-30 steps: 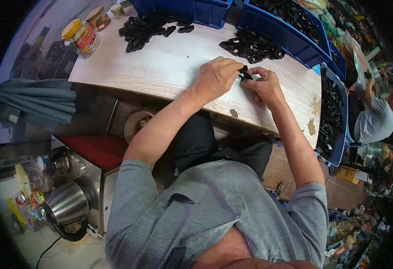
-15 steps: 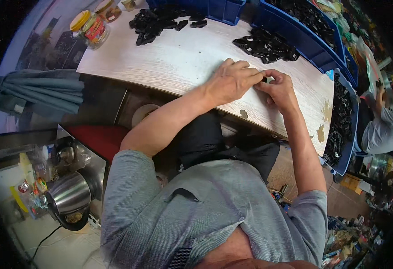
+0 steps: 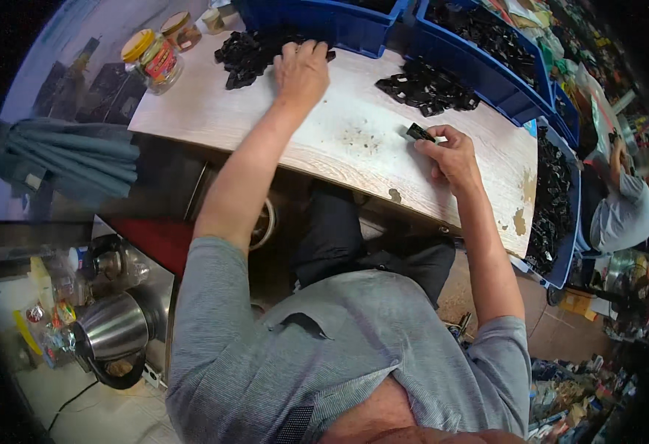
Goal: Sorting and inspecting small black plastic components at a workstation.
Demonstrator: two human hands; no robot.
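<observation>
My right hand [image 3: 454, 157] pinches a small black plastic part [image 3: 418, 132] between thumb and fingers, just above the tabletop. At the far left of the table, my left hand [image 3: 302, 72] reaches over a loose pile of similar black plastic parts [image 3: 241, 61]. Its fingers are apart and bent down at the pile's right edge; their tips are partly hidden, and no part shows in its grasp. A second pile of black parts [image 3: 429, 87] lies farther back than my right hand, in front of a blue bin.
Blue bins [image 3: 480, 78] of black parts line the table's far edge. Another blue bin [image 3: 561, 214] stands off its right end. Jars [image 3: 156, 63] sit at the far left corner of the white wood-grain table [image 3: 213, 111]. Someone in grey [image 3: 624, 214] is at the far right.
My left hand has left my right hand and moved to the far left pile. My right hand keeps its place, and the black part it holds now shows plainly.
</observation>
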